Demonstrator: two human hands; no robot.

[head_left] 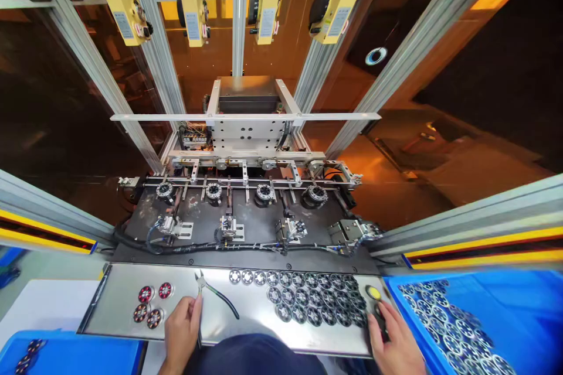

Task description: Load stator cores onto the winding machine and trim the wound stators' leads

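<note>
My left hand (pixel 183 328) is closed on one handle of a pair of cutting pliers (pixel 226 301), whose jaws are spread over the metal tray. To its left lie several round parts with red and copper windings (pixel 165 290), motor stators by their look. My right hand (pixel 398 337) curls its thumb and fingers around a dark object (pixel 382 323) at the tray's right end, mostly hidden by the hand. Just beyond it sits a round yellow button (pixel 373 293). Rows of bare dark stator-like rings (pixel 301 296) lie between my hands, nearer the right one.
The metal tray (pixel 237 328) runs along the front of a machine with four round fixtures (pixel 264 194). A blue bin (pixel 492 299) on the right holds many rings; another blue bin (pixel 88 351) stands at lower left. Yellow light-curtain bars (pixel 484 248) flank the opening.
</note>
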